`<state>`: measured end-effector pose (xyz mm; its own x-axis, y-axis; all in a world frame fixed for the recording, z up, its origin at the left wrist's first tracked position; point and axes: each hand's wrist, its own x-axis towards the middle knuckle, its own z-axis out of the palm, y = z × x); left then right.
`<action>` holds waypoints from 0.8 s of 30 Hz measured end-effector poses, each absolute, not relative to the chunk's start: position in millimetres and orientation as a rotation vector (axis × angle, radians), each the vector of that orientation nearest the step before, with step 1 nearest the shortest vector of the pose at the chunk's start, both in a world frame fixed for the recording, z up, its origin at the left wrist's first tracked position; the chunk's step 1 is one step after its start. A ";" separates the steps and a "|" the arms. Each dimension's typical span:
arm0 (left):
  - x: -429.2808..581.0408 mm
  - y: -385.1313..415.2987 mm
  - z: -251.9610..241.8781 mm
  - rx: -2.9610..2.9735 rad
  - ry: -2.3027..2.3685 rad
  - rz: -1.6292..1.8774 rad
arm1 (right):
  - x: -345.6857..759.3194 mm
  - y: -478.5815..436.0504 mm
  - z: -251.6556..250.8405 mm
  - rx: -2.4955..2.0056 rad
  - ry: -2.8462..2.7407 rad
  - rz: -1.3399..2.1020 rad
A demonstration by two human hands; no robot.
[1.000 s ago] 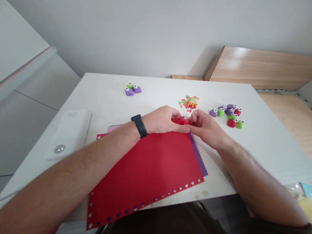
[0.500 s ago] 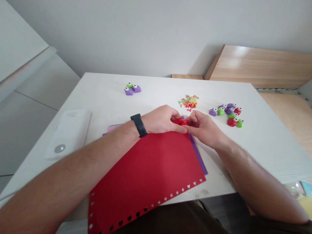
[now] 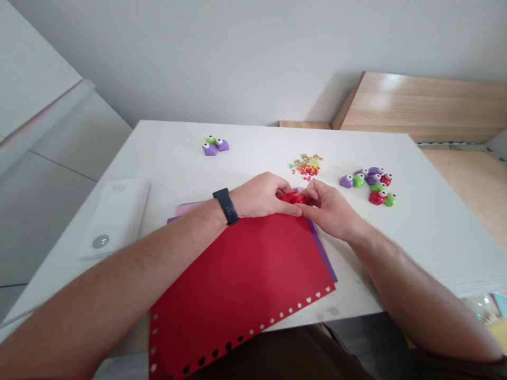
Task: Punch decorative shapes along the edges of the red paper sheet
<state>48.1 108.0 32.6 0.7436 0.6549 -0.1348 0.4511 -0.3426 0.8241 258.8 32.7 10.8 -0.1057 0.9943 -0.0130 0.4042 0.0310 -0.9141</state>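
A large red paper sheet [image 3: 245, 264] lies at a slant over other coloured sheets. Heart and star holes line its near and left edges. At its far edge my left hand [image 3: 267, 195], with a dark band on the wrist, is closed on the paper, thumb on top. Close beside it, my right hand [image 3: 327, 208] grips a small red craft punch [image 3: 299, 199] at that same edge. Fingers partly cover the punch, so how far the paper sits in its slot is hidden.
Colourful paper cutouts [image 3: 307, 166] are heaped beyond my hands. Several craft punches [image 3: 374, 182] stand to the right, and three more [image 3: 214, 145] at the back left. A white case [image 3: 114, 216] lies left on the white table [image 3: 420, 237]. Purple paper [image 3: 327, 258] shows underneath the red sheet.
The red sheet's near edge has shifted slightly right and up in view. Both hands keep their hold at the far edge, almost unmoved.
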 end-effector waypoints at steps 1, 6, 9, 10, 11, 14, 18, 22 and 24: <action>47.5 107.3 33.0 1.999 0.846 0.275 | 258.8 32.6 10.3 -1.437 -1.585 1.073; 43.5 104.5 38.6 2.065 0.840 0.243 | 259.8 31.9 10.5 -1.393 -1.525 1.161; 40.2 103.8 39.1 2.108 0.852 0.238 | 260.6 31.4 14.2 -1.384 -1.522 1.181; 38.9 103.9 38.2 2.107 0.853 0.250 | 260.7 31.3 16.1 -1.380 -1.523 1.180; 37.7 104.0 36.8 2.096 0.854 0.268 | 260.8 31.3 18.1 -1.372 -1.523 1.183; 34.0 104.9 31.5 2.035 0.868 0.321 | 260.4 31.4 24.0 -1.324 -1.496 1.235; 30.9 105.6 27.0 1.960 0.874 0.335 | 259.3 31.5 27.7 -1.289 -1.443 1.302; 30.5 105.4 27.2 1.935 0.892 0.322 | 259.0 31.4 27.2 -1.314 -1.454 1.275; 30.6 105.2 27.7 1.922 0.902 0.305 | 259.1 31.5 26.8 -1.309 -1.449 1.278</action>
